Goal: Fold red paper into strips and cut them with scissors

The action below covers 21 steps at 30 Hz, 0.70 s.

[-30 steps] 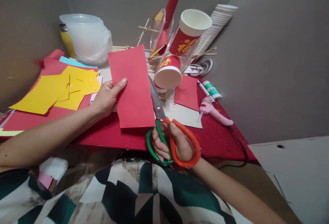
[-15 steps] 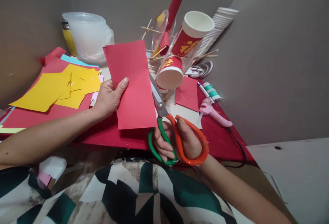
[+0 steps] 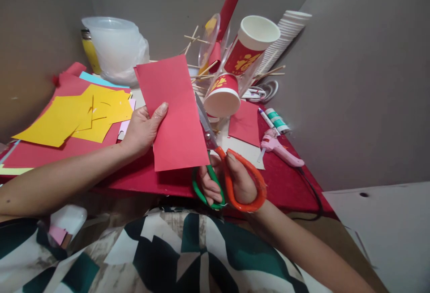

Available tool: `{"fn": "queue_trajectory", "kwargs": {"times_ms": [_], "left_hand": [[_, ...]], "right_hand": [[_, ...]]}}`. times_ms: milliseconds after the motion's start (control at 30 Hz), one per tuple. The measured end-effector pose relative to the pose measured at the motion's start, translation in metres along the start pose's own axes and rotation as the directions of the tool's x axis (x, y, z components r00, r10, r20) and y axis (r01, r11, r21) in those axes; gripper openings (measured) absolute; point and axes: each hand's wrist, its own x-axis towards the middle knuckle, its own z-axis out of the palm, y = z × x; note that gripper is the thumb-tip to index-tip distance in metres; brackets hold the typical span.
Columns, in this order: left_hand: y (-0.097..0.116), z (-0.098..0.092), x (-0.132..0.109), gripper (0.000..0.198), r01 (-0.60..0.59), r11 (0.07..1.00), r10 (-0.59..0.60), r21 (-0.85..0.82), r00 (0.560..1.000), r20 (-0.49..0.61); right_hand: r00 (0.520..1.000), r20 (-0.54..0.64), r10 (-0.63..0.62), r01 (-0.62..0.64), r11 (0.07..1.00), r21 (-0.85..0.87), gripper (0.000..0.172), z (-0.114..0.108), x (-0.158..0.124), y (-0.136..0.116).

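Observation:
My left hand [image 3: 143, 127] pinches a red sheet of paper [image 3: 174, 118] by its left side, thumb in front and fingers behind. The sheet stands upright above the table's front edge. Fingers and thumb of my right hand [image 3: 240, 178] are through the loops of large scissors [image 3: 210, 138], one handle orange and one green. The blades lie along the sheet's right edge, partly hidden behind it, so I cannot tell how far they are apart. Behind the scissors, a smaller red paper piece [image 3: 244, 122] lies on a pale board.
Yellow paper pieces [image 3: 60, 118] lie on red sheets at the left. Behind stands a translucent plastic tub [image 3: 112, 51]. Red-and-white paper cups [image 3: 258, 33], wooden sticks and stacked white cups [image 3: 285, 35] fill the back. A pink glue gun [image 3: 282, 150] with a cord lies right.
My right hand and the scissors have shifted slightly left and up, the handles drawing a little closer. The red sheet's lower right corner now reaches farther right over the scissors.

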Motion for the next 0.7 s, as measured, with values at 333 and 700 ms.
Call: {"fn": "queue_trajectory", "kwargs": {"times_ms": [333,700], "left_hand": [[0.0000,-0.0016,0.0003,0.051,0.009,1.000,-0.009,0.022,1.000,-0.001],[0.0028,0.0007,-0.0027,0.050,-0.024,0.997,0.025,0.070,1.000,-0.016]], "right_hand": [[0.994,-0.110,-0.012,0.007,0.999,-0.051,0.057,0.0038,0.0028,0.0063],[0.993,-0.116,-0.003,-0.005,0.998,-0.061,0.058,0.0008,0.0029,0.0068]]}}
